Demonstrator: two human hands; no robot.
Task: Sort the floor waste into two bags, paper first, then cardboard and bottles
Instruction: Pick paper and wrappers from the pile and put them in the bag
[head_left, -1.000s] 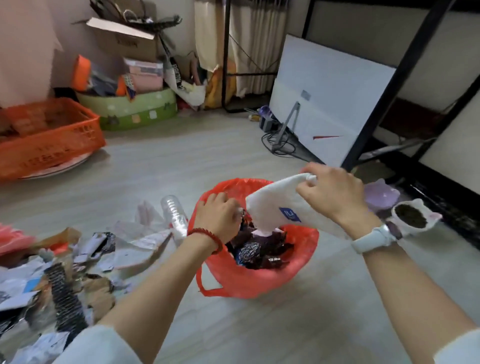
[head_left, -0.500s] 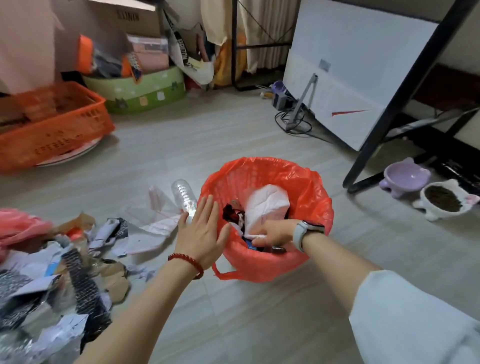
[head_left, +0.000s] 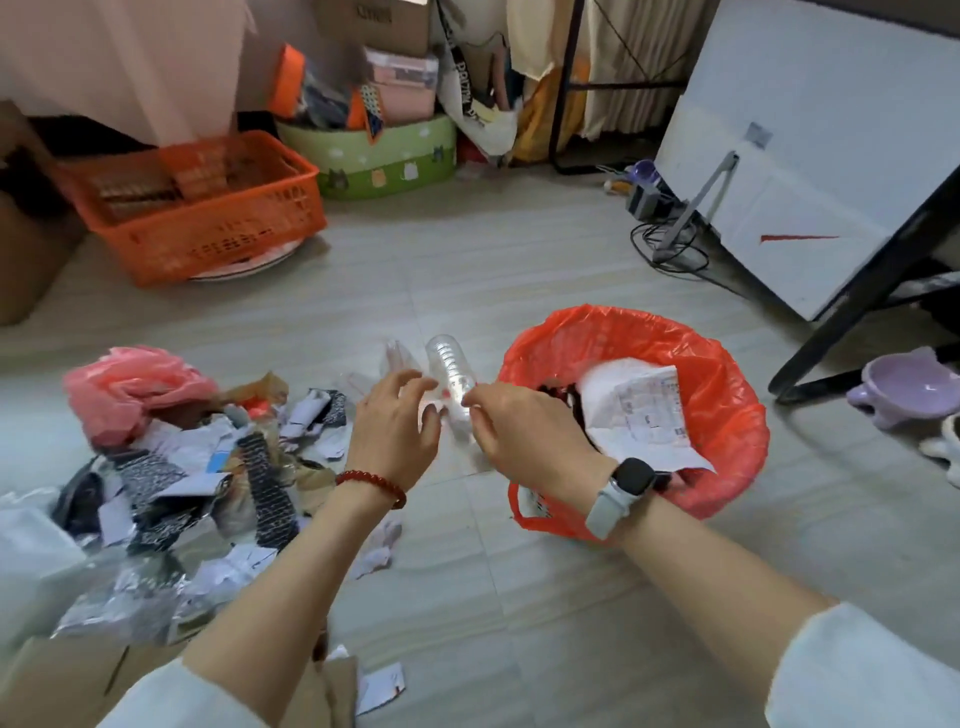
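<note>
A red plastic bag (head_left: 623, 325) stands open on the floor at the right, with a white printed sheet (head_left: 644, 415) and dark scraps inside. Left of it lies a clear plastic bottle (head_left: 448, 361). My right hand (head_left: 524, 441) hovers at the bottle's near end, fingers loosely curled, and hides that end. My left hand (head_left: 395, 431) is just left of the bottle, fingers relaxed, holding nothing. A heap of torn paper scraps (head_left: 208, 467) spreads across the floor at the left, beside a crumpled pink bag (head_left: 130, 389). Brown cardboard (head_left: 62, 686) lies at the bottom left.
An orange crate (head_left: 208, 218) and a green bin (head_left: 384, 156) stand at the back left. A white board (head_left: 805, 130), a black frame leg (head_left: 857, 301) and cables (head_left: 670, 244) are at the right, with a purple bowl (head_left: 909, 384) beside the bag.
My right hand released the white sheet in the red bag and came out to the left. Both hands now meet over the clear bottle. The view has shifted left.
</note>
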